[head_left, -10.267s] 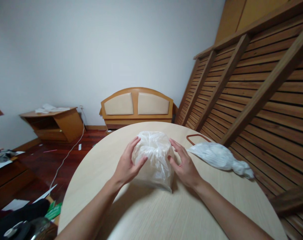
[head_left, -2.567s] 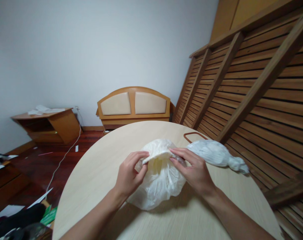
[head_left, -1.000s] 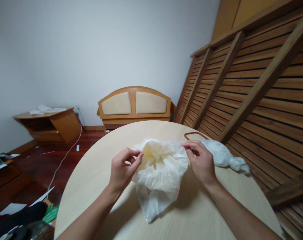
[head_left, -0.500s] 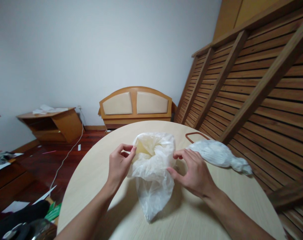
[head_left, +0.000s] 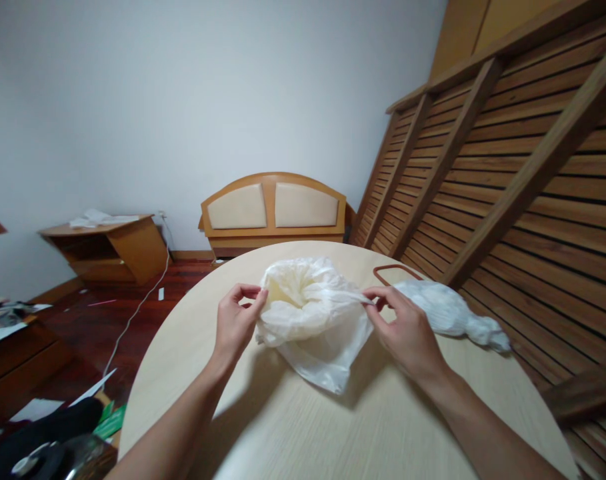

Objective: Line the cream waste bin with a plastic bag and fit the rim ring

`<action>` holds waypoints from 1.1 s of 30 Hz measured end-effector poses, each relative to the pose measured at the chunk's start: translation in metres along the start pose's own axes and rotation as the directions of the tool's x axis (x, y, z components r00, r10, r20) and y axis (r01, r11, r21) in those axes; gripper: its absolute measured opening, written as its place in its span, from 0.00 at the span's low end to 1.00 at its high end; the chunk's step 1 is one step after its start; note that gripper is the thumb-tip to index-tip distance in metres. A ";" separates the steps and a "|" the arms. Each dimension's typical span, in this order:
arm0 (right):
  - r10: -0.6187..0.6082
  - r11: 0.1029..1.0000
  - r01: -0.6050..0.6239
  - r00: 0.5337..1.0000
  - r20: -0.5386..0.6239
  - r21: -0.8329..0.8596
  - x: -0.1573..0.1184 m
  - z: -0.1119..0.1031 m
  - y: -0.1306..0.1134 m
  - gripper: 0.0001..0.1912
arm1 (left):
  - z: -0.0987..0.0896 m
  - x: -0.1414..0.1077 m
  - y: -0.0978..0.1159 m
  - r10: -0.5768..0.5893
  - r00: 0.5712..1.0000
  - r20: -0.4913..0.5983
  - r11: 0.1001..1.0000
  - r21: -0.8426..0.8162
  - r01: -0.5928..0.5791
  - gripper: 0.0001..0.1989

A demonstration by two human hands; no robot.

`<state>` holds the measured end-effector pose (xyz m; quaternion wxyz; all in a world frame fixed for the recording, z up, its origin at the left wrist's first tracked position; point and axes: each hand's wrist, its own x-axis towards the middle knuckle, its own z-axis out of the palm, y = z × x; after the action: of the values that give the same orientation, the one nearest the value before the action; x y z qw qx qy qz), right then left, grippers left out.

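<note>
White, see-through bag (head_left: 315,320) beside the left hand (head_left: 239,320), yellowish inside; whitish, finely streaked bundle (head_left: 450,310) beyond the right hand (head_left: 407,333); pale beige, faintly grained table (head_left: 303,427) beneath both; reddish-brown loop (head_left: 393,267) past the right

head view | worn on head | faces forward and down | round table (head_left: 433,413) near, wall (head_left: 243,87) beyond

Clearance, worktop (head_left: 303,433): widest open patch on the near side, between the forearms, up to the trailing corner of the white bag (head_left: 317,317). Second lane left of the left hand (head_left: 237,323), out to the rim; a narrower strip runs beyond the bag. Right side obstructed: pale bundle (head_left: 445,310) near the right hand (head_left: 407,333) (any gap hidden by the hand), brown loop (head_left: 395,267) behind it, sloping slatted panel (head_left: 483,180) farther out. Bag mouth accessible from above.
</note>
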<state>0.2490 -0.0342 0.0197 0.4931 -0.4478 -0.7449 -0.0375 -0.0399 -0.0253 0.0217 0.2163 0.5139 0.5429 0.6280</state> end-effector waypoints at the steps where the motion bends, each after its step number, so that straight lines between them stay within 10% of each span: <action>1: -0.005 1.000 0.004 1.000 -0.028 -0.013 0.001 -0.001 0.002 0.07 | 0.000 0.001 -0.001 0.001 1.000 0.000 1.000 -0.006 -0.001 0.20; 6: -0.056 0.989 0.054 0.998 -0.016 -0.136 -0.003 0.000 -0.013 0.09 | 0.000 0.003 -0.005 -0.009 1.000 -0.015 0.999 -0.053 0.009 0.21; 12: 0.240 0.938 -0.166 0.944 0.225 -0.305 -0.018 0.012 -0.023 0.30 | -0.003 0.009 -0.009 -0.118 0.992 -0.047 0.987 -0.112 0.112 0.26; 19: 0.284 0.930 -0.362 0.810 0.514 0.057 -0.026 0.025 0.006 0.18 | -0.004 0.012 -0.010 -0.193 0.979 -0.059 0.963 -0.203 0.178 0.28; 27: 0.319 0.947 -0.297 0.911 0.260 -0.122 -0.009 0.010 0.061 0.17 | -0.002 0.008 -0.009 -0.182 0.983 -0.012 0.965 -0.196 0.177 0.28; 33: -0.093 0.984 0.103 0.993 0.074 -0.142 -0.006 0.008 0.021 0.25 | 0.003 -0.002 -0.002 -0.104 0.995 0.000 0.985 -0.141 0.103 0.26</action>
<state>0.2584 -0.0214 0.0029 0.4315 -0.4462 -0.7775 -0.1011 -0.0370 -0.0245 0.0189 0.2824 0.4663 0.5237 0.6546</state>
